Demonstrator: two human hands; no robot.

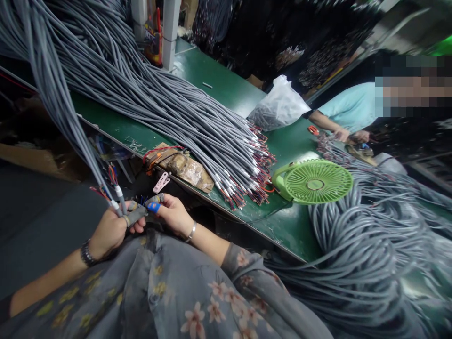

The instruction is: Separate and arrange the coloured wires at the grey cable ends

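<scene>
Grey multi-core cables hang down from the bench into my left hand, whose fingers are closed round them. White bands and bared coloured wires show at the cable ends just above that hand. My right hand is in a pinch beside it, with thin dark wires between the fingertips of both hands. Grey covers wrap several fingertips, and a blue one is on my right hand. Exactly which wire strands the right fingers grip is too small to make out.
On the green bench lies a thick bundle of grey cables. A pink clip and taped cardboard sit at its edge. Rightward are a green fan, a plastic bag, coiled cables and a co-worker's hands.
</scene>
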